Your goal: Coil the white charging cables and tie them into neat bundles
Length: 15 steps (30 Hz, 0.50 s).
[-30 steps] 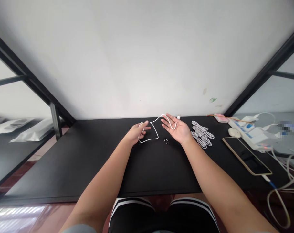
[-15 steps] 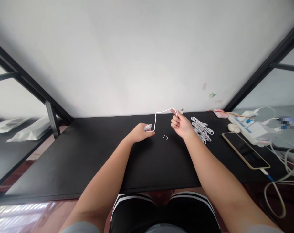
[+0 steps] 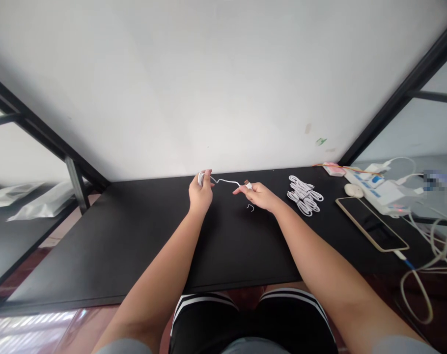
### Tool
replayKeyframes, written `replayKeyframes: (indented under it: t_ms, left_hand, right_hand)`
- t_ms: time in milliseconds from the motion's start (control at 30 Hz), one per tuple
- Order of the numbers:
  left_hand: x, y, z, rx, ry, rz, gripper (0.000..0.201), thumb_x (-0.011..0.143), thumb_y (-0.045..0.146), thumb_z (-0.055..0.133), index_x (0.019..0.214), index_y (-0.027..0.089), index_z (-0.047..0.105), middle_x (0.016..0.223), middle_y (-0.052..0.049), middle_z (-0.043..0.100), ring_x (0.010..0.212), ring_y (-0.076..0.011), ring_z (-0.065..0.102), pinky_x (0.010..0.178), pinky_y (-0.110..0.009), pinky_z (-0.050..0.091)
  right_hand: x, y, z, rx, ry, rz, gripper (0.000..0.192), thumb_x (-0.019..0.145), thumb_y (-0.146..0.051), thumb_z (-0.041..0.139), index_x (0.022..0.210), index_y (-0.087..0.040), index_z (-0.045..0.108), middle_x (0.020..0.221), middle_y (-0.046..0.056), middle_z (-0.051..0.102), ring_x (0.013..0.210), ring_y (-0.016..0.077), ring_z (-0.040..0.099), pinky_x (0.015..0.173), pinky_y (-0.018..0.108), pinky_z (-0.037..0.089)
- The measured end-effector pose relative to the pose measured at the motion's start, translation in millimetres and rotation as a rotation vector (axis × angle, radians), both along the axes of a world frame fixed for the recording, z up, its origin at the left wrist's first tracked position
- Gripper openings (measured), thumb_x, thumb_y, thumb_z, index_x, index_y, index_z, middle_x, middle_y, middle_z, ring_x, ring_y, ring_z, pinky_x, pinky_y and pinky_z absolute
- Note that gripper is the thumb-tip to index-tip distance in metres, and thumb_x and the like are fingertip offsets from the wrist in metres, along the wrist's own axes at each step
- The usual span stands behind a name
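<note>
Left hand (image 3: 200, 193) raised over the far edge of the table (image 3: 135, 255), fingers closed round a small coil of white cable (image 3: 223, 182); coil showing just above the thumb. Short free run of cable sagging from the coil across to the right hand (image 3: 258, 194). Right fingers pinched on the cable's plug (image 3: 248, 185), plug tip poking out past the fingertips toward the wall (image 3: 223, 88). Hands near each other, apart, cable held clear of the tabletop between them.

Small wire tie (image 3: 250, 207) lying on the table just beside and under the right hand, not touched.

Bundle of coiled white cables (image 3: 304, 195) on the table to the right of the right hand, well apart from it. Farther right: phone (image 3: 371, 229) flat, screen dark, lead plugged into its near end; small white oval object (image 3: 350, 190) beyond the phone, kind not clear; power strip (image 3: 378, 192) with several white leads (image 3: 426, 280) trailing off the right edge. Pink item (image 3: 332, 168) at the far right corner by the wall, too small to make out.

Black frame posts (image 3: 74, 184) on both sides. Pale bags (image 3: 42, 201) on the neighbouring surface at left. Striped black shorts (image 3: 245, 319) at the bottom of view.
</note>
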<state>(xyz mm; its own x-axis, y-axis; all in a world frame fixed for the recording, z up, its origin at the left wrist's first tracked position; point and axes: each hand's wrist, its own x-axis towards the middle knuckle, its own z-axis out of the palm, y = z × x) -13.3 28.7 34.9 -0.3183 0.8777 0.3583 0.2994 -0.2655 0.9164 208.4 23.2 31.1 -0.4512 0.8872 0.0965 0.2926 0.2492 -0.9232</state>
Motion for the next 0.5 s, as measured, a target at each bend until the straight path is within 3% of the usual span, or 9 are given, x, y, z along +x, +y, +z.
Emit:
replayKeyframes:
  t_ms: [67, 167, 300, 433, 500]
  left_hand:
    - [2.4, -1.3, 0.5, 0.046, 0.003, -0.029, 0.049, 0.095, 0.057, 0.048, 0.109, 0.017, 0.072, 0.092, -0.007, 0.074, 0.084, -0.0192, 0.069, 0.077, -0.029, 0.049]
    - [4.8, -1.7, -0.5, 0.076, -0.020, -0.114, 0.046, 0.096, 0.055, 0.047, 0.091, 0.017, 0.071, 0.101, -0.009, 0.075, 0.095, -0.0200, 0.069, 0.085, -0.030, 0.049]
    - [8.3, -1.6, -3.6, -0.013, -0.049, -0.174, 0.052, 0.095, 0.059, 0.045, 0.070, 0.017, 0.061, 0.075, -0.008, 0.073, 0.073, -0.0181, 0.069, 0.074, -0.029, 0.051]
    - [15.9, -4.7, -7.1, -0.130, -0.061, -0.223, 0.050, 0.089, 0.065, 0.053, 0.083, 0.016, 0.063, 0.066, -0.004, 0.068, 0.053, -0.0139, 0.060, 0.053, -0.025, 0.045]
    - [20.9, -7.2, -8.4, -0.163, -0.055, -0.282, 0.048, 0.086, 0.064, 0.059, 0.087, 0.016, 0.063, 0.061, -0.001, 0.064, 0.047, -0.0109, 0.054, 0.049, -0.023, 0.040]
  right_hand:
    - [-2.8, -1.1, 0.3, 0.019, -0.031, 0.037, 0.060, 0.095, -0.065, 0.044, 0.104, -0.017, 0.077, 0.053, -0.007, 0.030, 0.055, 0.0113, 0.042, 0.077, 0.031, 0.043]
    - [-6.4, -3.2, 0.1, -0.010, -0.057, 0.039, 0.062, 0.094, -0.068, 0.042, 0.105, -0.017, 0.077, 0.054, -0.006, 0.031, 0.055, 0.0117, 0.040, 0.070, 0.030, 0.041]
    - [-11.7, -6.3, -0.3, 0.012, -0.019, -0.041, 0.061, 0.094, -0.068, 0.042, 0.100, -0.017, 0.076, 0.059, -0.005, 0.034, 0.052, 0.0101, 0.033, 0.055, 0.026, 0.031]
    - [-17.6, -6.1, -4.1, 0.087, 0.076, -0.126, 0.062, 0.096, -0.066, 0.038, 0.088, -0.015, 0.071, 0.058, -0.005, 0.033, 0.051, 0.0098, 0.032, 0.052, 0.026, 0.030]
    - [-20.5, -4.8, -7.6, 0.109, 0.104, -0.157, 0.059, 0.097, -0.065, 0.036, 0.093, -0.016, 0.069, 0.059, -0.004, 0.038, 0.052, 0.0106, 0.037, 0.053, 0.026, 0.035]
